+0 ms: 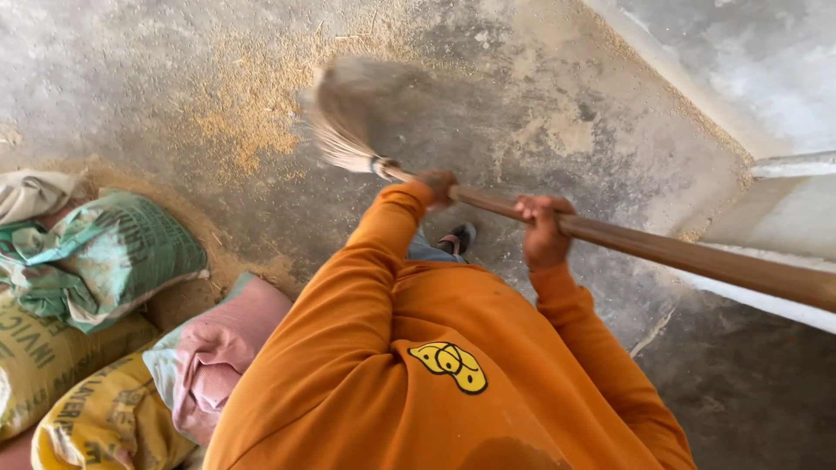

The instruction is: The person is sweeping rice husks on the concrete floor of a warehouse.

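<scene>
I hold a broom with a long brown wooden handle [679,254] in both hands. My left hand [438,186] grips the handle low down, close to the straw-coloured bristle head [347,122]. My right hand [543,230] grips it higher up. The bristles are blurred and sit over a patch of yellowish grain dust [248,113] scattered on the grey concrete floor [540,96]. Both my arms are in orange sleeves. My sandalled foot [459,239] shows just below the handle.
Filled sacks lie at the left: a green one [113,252], a pink one [228,344] and yellow ones [109,422]. A pale concrete wall and ledge [766,96] run along the upper right, with a step edge [784,218] beside the handle.
</scene>
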